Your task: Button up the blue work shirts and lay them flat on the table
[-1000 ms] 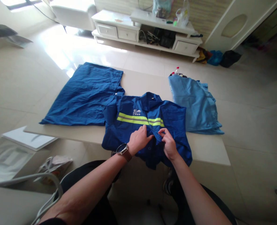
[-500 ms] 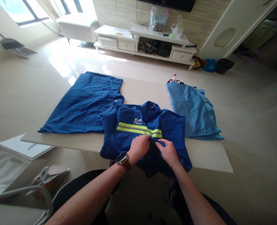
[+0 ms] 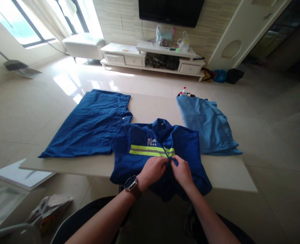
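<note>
A dark blue work jacket (image 3: 139,166) with a yellow-green reflective stripe and white lettering lies front up, collar away from me, its lower part hanging over the table's near edge. My left hand (image 3: 153,170), a watch on its wrist, pinches the jacket's front edge just below the stripe. Right beside it, my right hand (image 3: 182,171) pinches the opposite front edge. The two sets of fingertips nearly meet at the front opening. Whether a button sits between them is hidden by the fingers.
Blue garments (image 3: 88,125) lie spread on the left of the white table (image 3: 150,105). Lighter blue clothing (image 3: 205,123) lies on the right, with a red-capped bottle (image 3: 184,90) behind it. A white box (image 3: 17,189) and a bag (image 3: 50,208) stand at lower left.
My hands have drawn closer together at the jacket front, and its two edges now meet there. The camera view has tilted up, showing more of the television.
</note>
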The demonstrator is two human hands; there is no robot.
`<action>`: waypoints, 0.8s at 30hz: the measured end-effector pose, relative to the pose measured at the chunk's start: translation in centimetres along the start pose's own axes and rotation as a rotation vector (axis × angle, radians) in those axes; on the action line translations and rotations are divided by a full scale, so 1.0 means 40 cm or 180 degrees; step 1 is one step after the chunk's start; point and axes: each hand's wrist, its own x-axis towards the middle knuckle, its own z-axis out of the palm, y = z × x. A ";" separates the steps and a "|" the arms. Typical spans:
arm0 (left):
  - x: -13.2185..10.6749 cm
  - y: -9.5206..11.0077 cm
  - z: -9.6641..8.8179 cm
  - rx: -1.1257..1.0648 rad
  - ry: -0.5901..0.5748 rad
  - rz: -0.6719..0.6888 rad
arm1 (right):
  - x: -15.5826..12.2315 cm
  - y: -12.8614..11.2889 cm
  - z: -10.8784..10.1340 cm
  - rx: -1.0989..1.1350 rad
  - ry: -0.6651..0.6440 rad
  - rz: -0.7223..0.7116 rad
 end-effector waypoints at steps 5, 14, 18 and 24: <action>-0.008 0.008 0.004 0.0089 -0.0010 -0.0081 | 0.005 0.005 0.003 0.0009 0.0002 0.0052; -0.011 -0.016 -0.014 0.0489 -0.0209 -0.0190 | 0.027 0.008 -0.052 0.0068 0.0691 -0.0064; -0.012 -0.017 -0.019 0.0556 -0.0300 -0.0159 | 0.030 0.025 -0.056 0.0007 0.0664 -0.0206; -0.013 -0.008 -0.017 0.0502 -0.0458 0.0240 | 0.017 0.005 -0.034 -0.0133 0.0072 -0.1029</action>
